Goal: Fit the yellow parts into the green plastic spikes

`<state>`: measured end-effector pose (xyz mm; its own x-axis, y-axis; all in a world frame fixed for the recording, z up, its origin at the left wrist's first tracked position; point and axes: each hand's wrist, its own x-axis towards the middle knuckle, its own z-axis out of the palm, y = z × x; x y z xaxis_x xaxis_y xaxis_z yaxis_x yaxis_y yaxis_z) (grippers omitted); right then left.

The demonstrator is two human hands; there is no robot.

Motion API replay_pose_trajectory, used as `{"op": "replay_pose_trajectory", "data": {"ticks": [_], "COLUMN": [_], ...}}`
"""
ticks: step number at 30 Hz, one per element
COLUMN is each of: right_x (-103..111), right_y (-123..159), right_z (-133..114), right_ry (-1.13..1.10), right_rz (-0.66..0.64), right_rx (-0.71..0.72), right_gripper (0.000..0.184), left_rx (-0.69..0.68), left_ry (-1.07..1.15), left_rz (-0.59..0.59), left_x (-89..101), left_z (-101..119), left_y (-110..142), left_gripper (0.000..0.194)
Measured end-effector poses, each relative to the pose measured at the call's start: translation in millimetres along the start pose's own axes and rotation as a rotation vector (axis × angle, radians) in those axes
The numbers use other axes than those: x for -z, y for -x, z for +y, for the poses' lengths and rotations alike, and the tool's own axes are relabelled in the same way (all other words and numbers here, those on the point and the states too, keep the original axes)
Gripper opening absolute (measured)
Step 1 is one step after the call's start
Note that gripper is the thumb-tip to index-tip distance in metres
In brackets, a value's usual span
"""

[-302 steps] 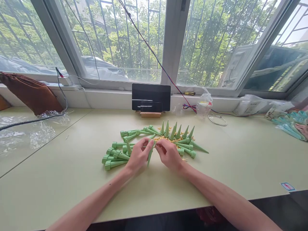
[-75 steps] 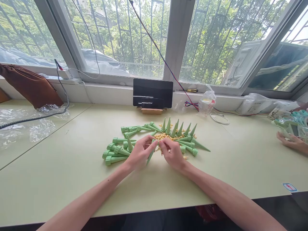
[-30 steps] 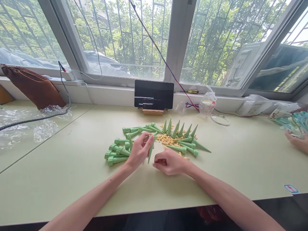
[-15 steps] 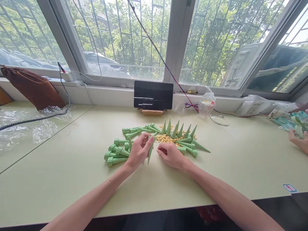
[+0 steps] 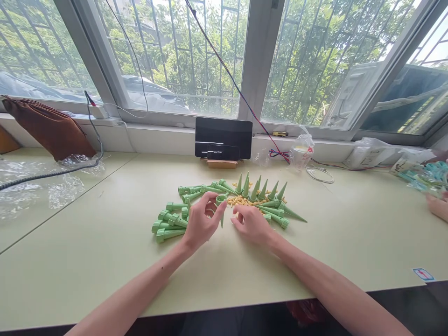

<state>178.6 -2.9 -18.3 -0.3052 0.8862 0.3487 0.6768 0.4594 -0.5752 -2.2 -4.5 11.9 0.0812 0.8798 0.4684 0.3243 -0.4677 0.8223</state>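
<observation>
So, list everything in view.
Table: one, pale green, foreground
Tapered plastic cones: many, green, centre of table
Small pegs: uncountable, yellow, among cones
Flat glossy slabs: two, black, back centre
Cardboard stand: one, tan, beneath slabs
Drawstring bag: one, brown, back left
Plastic film: several, clear, left
Braided cable: one, dark, left
Knotted plastic bag: one, clear, back right
Coiled cable: one, white, back right
Bundled wires: one bundle, red-blue, back right
Slim tool: one, yellow-black, windowsill
Plastic packets: several, whitish, back right
Plastic items: several, light blue, right edge
Rectangular sticker: one, white-blue-red, front right
Framed windows: several, grey, behind
Co-worker's hand: one, right edge
Left hand: one, centre, holding one cone
Right hand: one, beside the pegs
</observation>
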Motion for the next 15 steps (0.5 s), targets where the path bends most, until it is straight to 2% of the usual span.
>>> {"op": "replay_pose_trajectory", "data": {"ticks": [6, 12, 15], "right_x": [1.3, 1.0, 1.0], "right_y": [0.3, 0.8, 1.2], "right_z": [-1.3, -0.5, -0.8], "right_ry": [0.08, 0.1, 0.113], "right_rz": [-0.042, -0.058, -0.065], "right_rx": [-0.008, -0.013, -0.018], "right_gripper": [0.007, 0.008, 0.007], "left_rx": [-0.06, -0.122, -0.118], "left_ry": [-0.128, -0.153, -0.156], "left_rz": [0.102, 0.033, 0.036], "left_x": [0.9, -0.3, -0.8], "left_z": [3.5, -0.7, -2.4], "left_y": [-0.5, -1.0, -0.9], "left_gripper": [0.026, 0.018, 0.016]}}
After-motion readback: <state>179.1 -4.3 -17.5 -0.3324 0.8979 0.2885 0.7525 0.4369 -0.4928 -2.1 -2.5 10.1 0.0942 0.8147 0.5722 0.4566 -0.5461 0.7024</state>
